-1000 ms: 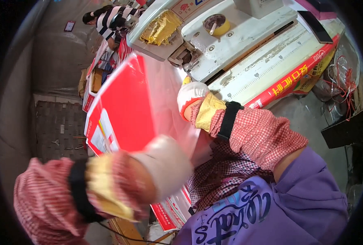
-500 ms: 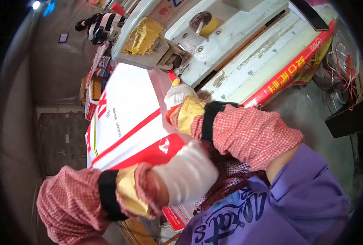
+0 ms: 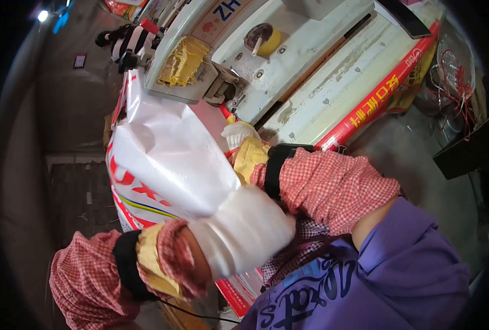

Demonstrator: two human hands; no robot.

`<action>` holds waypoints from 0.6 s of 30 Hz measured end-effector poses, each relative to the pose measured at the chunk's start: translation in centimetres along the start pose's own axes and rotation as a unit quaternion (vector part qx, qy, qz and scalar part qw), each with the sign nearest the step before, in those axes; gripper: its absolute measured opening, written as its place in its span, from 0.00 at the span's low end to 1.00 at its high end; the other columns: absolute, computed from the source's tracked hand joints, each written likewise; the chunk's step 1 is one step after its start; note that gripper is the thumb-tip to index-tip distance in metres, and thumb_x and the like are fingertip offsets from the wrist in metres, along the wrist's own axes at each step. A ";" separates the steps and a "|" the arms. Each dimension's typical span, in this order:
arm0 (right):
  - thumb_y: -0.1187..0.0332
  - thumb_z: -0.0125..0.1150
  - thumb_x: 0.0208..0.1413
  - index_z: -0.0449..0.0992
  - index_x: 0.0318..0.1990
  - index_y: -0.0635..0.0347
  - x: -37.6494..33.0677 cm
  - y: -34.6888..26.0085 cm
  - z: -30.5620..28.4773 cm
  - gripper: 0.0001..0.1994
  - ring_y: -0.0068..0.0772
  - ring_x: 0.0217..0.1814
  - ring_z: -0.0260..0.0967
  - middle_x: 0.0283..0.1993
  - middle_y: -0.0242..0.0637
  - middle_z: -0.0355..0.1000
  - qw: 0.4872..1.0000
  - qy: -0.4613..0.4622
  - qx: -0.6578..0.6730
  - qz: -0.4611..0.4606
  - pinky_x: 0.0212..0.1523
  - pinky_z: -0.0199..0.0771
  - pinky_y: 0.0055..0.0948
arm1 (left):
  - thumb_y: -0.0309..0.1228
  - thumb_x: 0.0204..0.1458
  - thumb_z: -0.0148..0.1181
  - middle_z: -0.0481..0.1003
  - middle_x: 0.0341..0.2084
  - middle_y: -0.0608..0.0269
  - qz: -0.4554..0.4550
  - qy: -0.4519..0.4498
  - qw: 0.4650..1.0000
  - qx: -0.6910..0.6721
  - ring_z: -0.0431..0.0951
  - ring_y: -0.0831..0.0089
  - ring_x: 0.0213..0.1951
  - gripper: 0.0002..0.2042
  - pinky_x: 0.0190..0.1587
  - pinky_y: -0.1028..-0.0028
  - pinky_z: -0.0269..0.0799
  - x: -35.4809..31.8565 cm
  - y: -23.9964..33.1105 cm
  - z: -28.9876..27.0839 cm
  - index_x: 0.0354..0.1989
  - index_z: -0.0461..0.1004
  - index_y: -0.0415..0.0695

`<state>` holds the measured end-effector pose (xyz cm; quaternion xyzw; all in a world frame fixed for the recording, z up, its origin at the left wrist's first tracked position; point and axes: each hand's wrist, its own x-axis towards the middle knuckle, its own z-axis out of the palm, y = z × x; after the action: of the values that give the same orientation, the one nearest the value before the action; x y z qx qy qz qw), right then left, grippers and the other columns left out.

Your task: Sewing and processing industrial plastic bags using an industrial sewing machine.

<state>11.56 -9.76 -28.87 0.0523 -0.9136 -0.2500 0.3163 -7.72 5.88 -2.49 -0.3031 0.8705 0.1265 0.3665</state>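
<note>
A large white plastic sack (image 3: 156,148) with red print lies bunched under the head of an industrial sewing machine (image 3: 200,71). My left hand (image 3: 247,231), in a white glove, is closed at the sack's near edge; its fingertips are hidden behind the glove's back. My right hand (image 3: 240,136), also gloved, with a yellow covering on one fingertip, is closed on the sack's edge just beside the machine's needle area (image 3: 226,91). Red checked sleeves with black bands cover both forearms.
A roll of tape (image 3: 266,41) stands on the machine bed. Beyond my right arm runs a pale worktable with ruler marks (image 3: 332,99), edged by a red printed strip (image 3: 365,113). Red string lies tangled in a clear bag (image 3: 456,77) at far right. A black object (image 3: 404,17) rests at the back.
The sack has gone from a flat, stretched panel to a raised, creased bulge. My left hand has shifted slightly left; my right hand stays near the needle. The whole view has shifted slightly.
</note>
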 end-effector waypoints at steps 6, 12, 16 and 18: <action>0.58 0.58 0.45 0.73 0.36 0.62 -3.1 4.8 -3.2 0.16 0.53 0.41 0.67 0.38 0.50 0.70 0.753 0.093 -0.379 0.530 0.41 0.67 0.47 | 0.33 0.30 0.61 0.68 0.13 0.63 -0.061 0.020 0.990 0.123 0.72 0.65 0.22 0.09 0.25 0.67 0.68 -3.3 -7.1 -3.2 0.24 0.74 0.48; 0.58 0.56 0.45 0.75 0.35 0.59 5.3 7.1 8.8 0.15 0.50 0.40 0.69 0.37 0.48 0.71 0.436 0.188 -0.548 0.689 0.41 0.69 0.44 | 0.34 0.29 0.59 0.66 0.14 0.61 -0.007 0.071 0.993 0.099 0.69 0.67 0.20 0.08 0.29 0.70 0.67 -7.9 -7.8 -4.4 0.15 0.70 0.44; 0.58 0.55 0.45 0.76 0.35 0.57 10.7 6.9 7.0 0.14 0.48 0.40 0.70 0.36 0.47 0.72 0.157 0.231 -0.608 0.743 0.40 0.69 0.42 | 0.31 0.27 0.55 0.65 0.14 0.64 0.037 0.112 0.992 0.036 0.69 0.70 0.19 0.04 0.21 0.68 0.65 -3.3 1.0 -2.3 0.13 0.70 0.46; 0.58 0.54 0.45 0.76 0.35 0.56 12.6 7.9 5.4 0.14 0.48 0.40 0.71 0.36 0.46 0.73 0.036 0.226 -0.609 0.759 0.40 0.70 0.42 | 0.31 0.29 0.55 0.67 0.13 0.65 -0.055 0.097 0.993 0.037 0.71 0.67 0.21 0.03 0.20 0.69 0.66 -2.2 0.5 1.5 0.13 0.71 0.46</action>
<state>-1.19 -3.80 -21.66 -0.8282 0.1514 -0.3136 0.4391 -5.99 7.94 -1.97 -0.3481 0.8879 0.0439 0.2975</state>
